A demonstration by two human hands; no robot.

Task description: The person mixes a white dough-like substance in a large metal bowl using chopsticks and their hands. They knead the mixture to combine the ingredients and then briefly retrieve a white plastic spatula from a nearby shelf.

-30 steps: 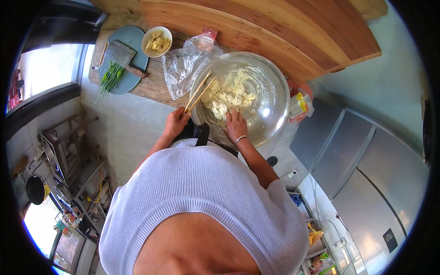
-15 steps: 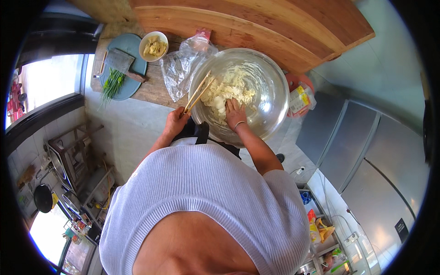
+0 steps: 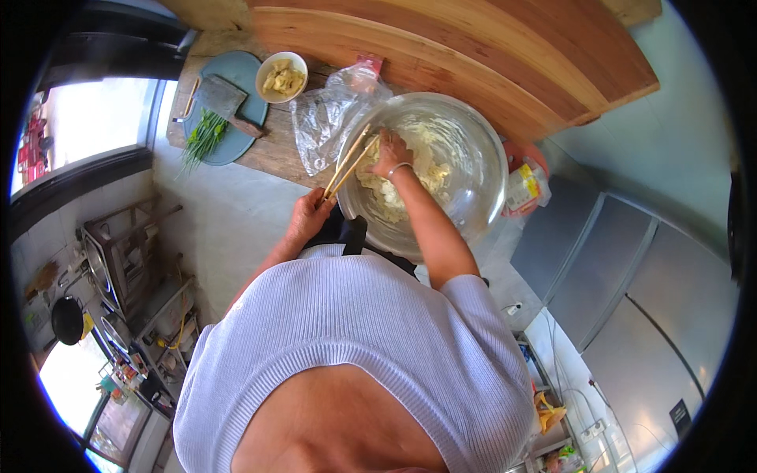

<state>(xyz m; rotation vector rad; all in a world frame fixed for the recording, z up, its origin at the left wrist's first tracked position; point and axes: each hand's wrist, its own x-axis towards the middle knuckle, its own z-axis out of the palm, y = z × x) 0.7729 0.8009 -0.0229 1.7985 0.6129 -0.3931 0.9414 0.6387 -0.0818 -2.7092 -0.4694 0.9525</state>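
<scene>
A large shiny metal basin (image 3: pixel 482 169) holds a pale, crumbly flour dough (image 3: pixel 436 173). Inside it, my right hand (image 3: pixel 393 153) is at the far left part of the dough, close to the chopstick tips. Its fingers look spread and partly down in the flour; their ends are hard to make out. A bangle circles that wrist. My left hand (image 3: pixel 311 214) is closed around the lower ends of a pair of wooden chopsticks (image 3: pixel 344 165), which slant up over the basin's left rim.
Left of the basin, a crumpled clear plastic bag (image 3: pixel 319 126) lies on the wooden table (image 3: pixel 272 150). Beyond it are a white bowl of yellowish pieces (image 3: pixel 282 77) and a blue board (image 3: pixel 230 150) with a cleaver (image 3: pixel 221 96) and green stalks (image 3: pixel 206 138). A plastic package (image 3: pixel 527 188) sits to the right.
My right hand has moved from the near middle of the dough to the far left, beside the chopsticks. The left hand still grips the chopsticks. The whole view has shifted slightly.
</scene>
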